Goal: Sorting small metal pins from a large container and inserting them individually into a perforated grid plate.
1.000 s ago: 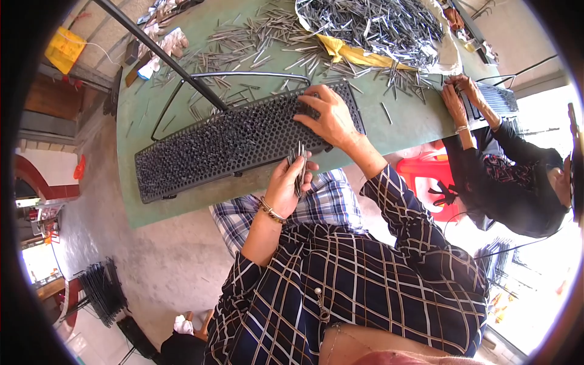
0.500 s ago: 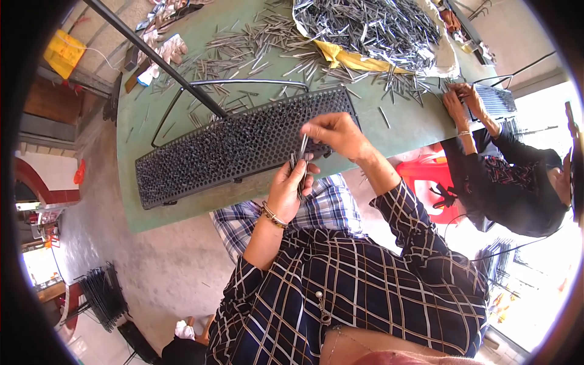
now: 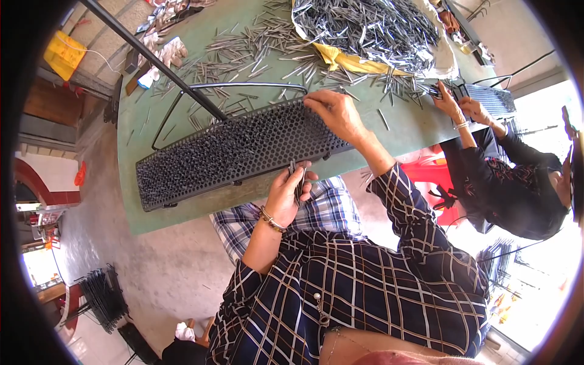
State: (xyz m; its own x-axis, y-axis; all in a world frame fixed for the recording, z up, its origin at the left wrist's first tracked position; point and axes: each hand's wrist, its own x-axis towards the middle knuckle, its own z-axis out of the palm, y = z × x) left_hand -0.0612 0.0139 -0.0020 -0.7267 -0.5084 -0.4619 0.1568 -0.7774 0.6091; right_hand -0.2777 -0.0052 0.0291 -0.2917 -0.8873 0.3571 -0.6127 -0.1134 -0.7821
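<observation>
My left hand [image 3: 286,193] is closed round a small bundle of thin metal rods [image 3: 298,176], just below the near edge of a long black perforated rack [image 3: 237,146]. Rods stand packed in the holes over the rack's left and middle parts, while many holes towards the right show bare. At the rack's far edge, right of the middle, my right hand [image 3: 340,115] has thumb and fingers pinched together over the holes. Whatever is between those fingertips is too small or hidden to make out.
Loose rods [image 3: 258,45] lie scattered across the green table [image 3: 143,115]. A heaped sack of rods [image 3: 371,30] is at the back. A black bar [image 3: 158,61] slants over the rack. At right, a co-worker's hands [image 3: 459,106] work by another rack [image 3: 496,100].
My right hand has moved from just above the left hand's bundle up to the rack's far edge. My left hand stays nearly in place with the rods. The co-worker's hands have shifted.
</observation>
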